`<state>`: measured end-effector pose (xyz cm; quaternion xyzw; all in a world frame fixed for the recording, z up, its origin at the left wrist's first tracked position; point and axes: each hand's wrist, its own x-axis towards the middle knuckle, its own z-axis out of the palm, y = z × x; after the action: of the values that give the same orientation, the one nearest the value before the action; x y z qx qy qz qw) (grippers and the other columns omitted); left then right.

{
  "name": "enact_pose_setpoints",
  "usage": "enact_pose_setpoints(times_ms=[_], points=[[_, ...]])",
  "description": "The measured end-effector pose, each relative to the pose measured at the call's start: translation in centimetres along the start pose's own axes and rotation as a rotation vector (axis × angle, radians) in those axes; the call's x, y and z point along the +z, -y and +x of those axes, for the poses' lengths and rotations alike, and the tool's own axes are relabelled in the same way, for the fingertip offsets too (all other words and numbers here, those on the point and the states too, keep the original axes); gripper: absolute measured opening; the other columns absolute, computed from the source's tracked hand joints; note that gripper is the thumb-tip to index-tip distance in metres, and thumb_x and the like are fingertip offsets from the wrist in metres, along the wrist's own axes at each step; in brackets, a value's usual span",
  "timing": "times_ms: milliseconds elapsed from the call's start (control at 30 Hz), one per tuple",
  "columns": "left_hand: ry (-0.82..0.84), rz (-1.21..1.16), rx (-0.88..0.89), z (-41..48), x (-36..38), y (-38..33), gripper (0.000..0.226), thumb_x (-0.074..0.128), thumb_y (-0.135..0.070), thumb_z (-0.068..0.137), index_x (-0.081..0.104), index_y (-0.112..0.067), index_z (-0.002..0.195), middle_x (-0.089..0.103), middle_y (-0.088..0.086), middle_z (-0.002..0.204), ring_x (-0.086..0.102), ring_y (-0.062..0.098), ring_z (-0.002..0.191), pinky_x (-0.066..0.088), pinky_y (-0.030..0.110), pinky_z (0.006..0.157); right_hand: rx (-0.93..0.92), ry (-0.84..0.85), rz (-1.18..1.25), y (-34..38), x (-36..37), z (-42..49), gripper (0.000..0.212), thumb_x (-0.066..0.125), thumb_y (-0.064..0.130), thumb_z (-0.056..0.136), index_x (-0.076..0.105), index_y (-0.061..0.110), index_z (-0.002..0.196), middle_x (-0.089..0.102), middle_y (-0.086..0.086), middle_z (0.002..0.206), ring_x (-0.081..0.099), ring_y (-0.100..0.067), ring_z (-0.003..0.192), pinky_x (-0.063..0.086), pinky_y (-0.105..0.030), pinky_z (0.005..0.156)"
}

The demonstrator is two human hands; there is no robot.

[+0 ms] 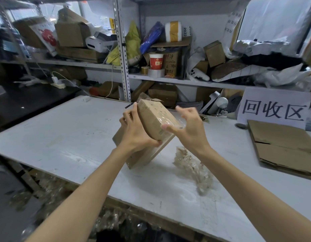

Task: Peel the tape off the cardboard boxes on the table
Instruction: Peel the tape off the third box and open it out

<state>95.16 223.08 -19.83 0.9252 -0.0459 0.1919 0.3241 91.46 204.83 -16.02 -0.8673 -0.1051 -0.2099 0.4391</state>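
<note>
A brown cardboard box (153, 117) wrapped in clear tape is tilted up on the white table (67, 130), one lower corner touching the surface. My left hand (135, 130) grips its left side, fingers behind and thumb under the front edge. My right hand (187, 126) is at the box's right end, thumb pressed on the clear tape (172, 123) there, fingers spread and curled above it. A crumpled wad of peeled tape (193, 166) lies on the table to the right, below my right wrist.
Flattened cardboard (280, 145) lies at the table's right side, below a white paper sign (273, 107). Metal shelves (123, 63) crammed with boxes, bags and tape rolls stand behind the table. More crumpled tape is piled on the floor (51, 191) at the table's near edge.
</note>
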Motion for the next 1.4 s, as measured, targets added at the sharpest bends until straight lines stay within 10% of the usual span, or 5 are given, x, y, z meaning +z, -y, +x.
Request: enact_pose_setpoints(times_ms=[167, 367, 900, 1133, 1400], points=[[-0.044, 0.047, 0.064, -0.5, 0.4, -0.8, 0.153, 0.09, -0.057, 0.038, -0.005, -0.023, 0.153, 0.014, -0.001, 0.136, 0.017, 0.021, 0.121, 0.037, 0.05, 0.109, -0.017, -0.03, -0.19, 0.5, 0.8, -0.9, 0.017, 0.082, 0.03, 0.072, 0.074, 0.018, 0.081, 0.067, 0.002, 0.088, 0.057, -0.018, 0.091, 0.051, -0.039, 0.076], [0.004, 0.006, -0.069, 0.1, 0.5, -0.8, 0.153, 0.085, -0.067, 0.037, -0.008, -0.027, 0.153, 0.015, -0.001, 0.137, 0.019, 0.024, 0.124, 0.037, 0.051, 0.11, -0.162, -0.097, 0.022, 0.5, 0.5, -1.3, 0.021, 0.076, -0.005, 0.067, 0.068, 0.014, 0.067, 0.065, 0.006, 0.074, 0.057, -0.003, 0.078, 0.044, -0.016, 0.067], [0.031, -0.19, -0.113, 0.0, 0.7, 0.4, 0.151, 0.084, -0.066, 0.03, 0.001, -0.037, 0.154, 0.02, -0.006, 0.137, 0.018, 0.008, 0.116, 0.041, 0.045, 0.104, -0.278, -0.256, -0.081, -1.7, -0.2, -1.6, 0.015, 0.074, -0.002, 0.076, 0.073, 0.011, 0.082, 0.072, -0.003, 0.079, 0.066, -0.017, 0.07, 0.056, -0.04, 0.063], [-0.031, -0.197, -0.065, 0.9, 0.8, -0.4, 0.151, 0.08, -0.074, 0.028, 0.002, -0.036, 0.152, 0.018, -0.012, 0.134, 0.02, 0.011, 0.119, 0.039, 0.041, 0.102, -0.205, -0.282, -0.036, 0.2, -0.2, -1.5, 0.073, 0.081, 0.007, 0.071, 0.051, 0.019, 0.137, 0.063, -0.002, 0.092, 0.061, -0.013, 0.082, 0.051, -0.018, 0.08], [-0.042, -0.176, -0.132, 2.0, -0.4, -0.2, 0.147, 0.093, -0.057, 0.041, 0.003, -0.027, 0.153, 0.017, 0.002, 0.144, 0.022, 0.026, 0.132, 0.037, 0.052, 0.108, 0.336, -0.401, 0.774, 0.5, -1.1, 0.8, 0.055, 0.081, 0.004, 0.067, 0.065, 0.02, 0.118, 0.059, 0.006, 0.12, 0.054, -0.006, 0.107, 0.045, -0.021, 0.095]])
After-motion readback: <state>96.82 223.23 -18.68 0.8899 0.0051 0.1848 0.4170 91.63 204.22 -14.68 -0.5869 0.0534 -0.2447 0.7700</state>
